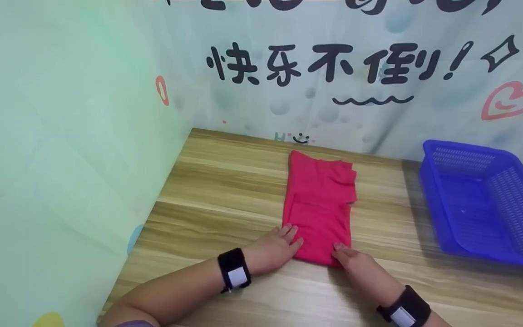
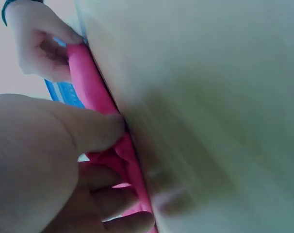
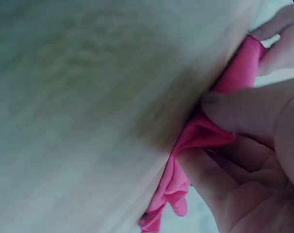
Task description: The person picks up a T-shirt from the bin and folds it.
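Observation:
A folded red garment (image 1: pixel 318 227) lies lengthwise on the wooden table, its lower part doubled over as a smooth flat panel. At its near left corner, my left hand (image 1: pixel 273 250) rests with spread, fairly straight fingers on the cloth. In the left wrist view, the left thumb (image 2: pixel 110 131) presses on the front edge. My right hand (image 1: pixel 361 268) pinches the near right corner. The right wrist view shows a fold of red cloth (image 3: pixel 205 133) caught between the right thumb and fingers.
A blue plastic basket (image 1: pixel 447 218) with perforated sides stands on the right of the wooden table (image 1: pixel 216 181). Behind is a printed cloth backdrop (image 1: pixel 252 104) with dark lettering, and a pale green wall (image 1: pixel 71 136) rises on the left.

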`<state>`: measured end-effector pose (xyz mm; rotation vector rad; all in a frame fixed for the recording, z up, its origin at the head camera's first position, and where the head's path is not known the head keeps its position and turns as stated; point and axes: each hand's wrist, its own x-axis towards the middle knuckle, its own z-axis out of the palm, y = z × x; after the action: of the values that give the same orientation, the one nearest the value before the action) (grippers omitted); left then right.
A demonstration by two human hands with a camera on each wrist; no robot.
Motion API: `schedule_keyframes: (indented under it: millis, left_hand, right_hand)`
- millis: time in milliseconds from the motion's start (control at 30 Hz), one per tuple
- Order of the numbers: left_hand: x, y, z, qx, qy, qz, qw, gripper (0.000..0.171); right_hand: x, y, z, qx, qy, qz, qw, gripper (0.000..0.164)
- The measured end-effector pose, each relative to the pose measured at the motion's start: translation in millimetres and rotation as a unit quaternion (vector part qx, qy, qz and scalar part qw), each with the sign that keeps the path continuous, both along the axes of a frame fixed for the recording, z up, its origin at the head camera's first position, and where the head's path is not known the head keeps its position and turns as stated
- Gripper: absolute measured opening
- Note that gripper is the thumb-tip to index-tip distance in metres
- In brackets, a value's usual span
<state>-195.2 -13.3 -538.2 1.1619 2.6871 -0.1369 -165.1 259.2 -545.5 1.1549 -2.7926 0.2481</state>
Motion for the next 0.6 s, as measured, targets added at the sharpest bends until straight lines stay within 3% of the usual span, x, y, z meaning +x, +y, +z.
schedule_keyframes:
  millis: [167,333,467,600]
  left_hand:
    - [15.2,0,7.3,-0.029,0.029,-0.038,0.9984,0.043]
    - [34.3,-9,19.2,-0.024,-0.018,-0.051,0.9982,0.042]
    - [50.2,-16,29.1,-0.01,-0.054,-0.055,0.997,0.041]
    - [59.0,-20,37.3,0.001,-0.042,-0.084,0.9956,0.035]
  right_hand:
    - [10.3,-4,5.8,0.012,-0.017,0.011,1.0,0.026]
    - [32.1,0,11.0,-0.01,-0.043,0.038,0.998,0.027]
    - [48.8,2,15.4,-0.034,-0.096,0.06,0.993,0.028]
    - [58.4,3,20.4,-0.043,-0.119,0.079,0.989,0.036]
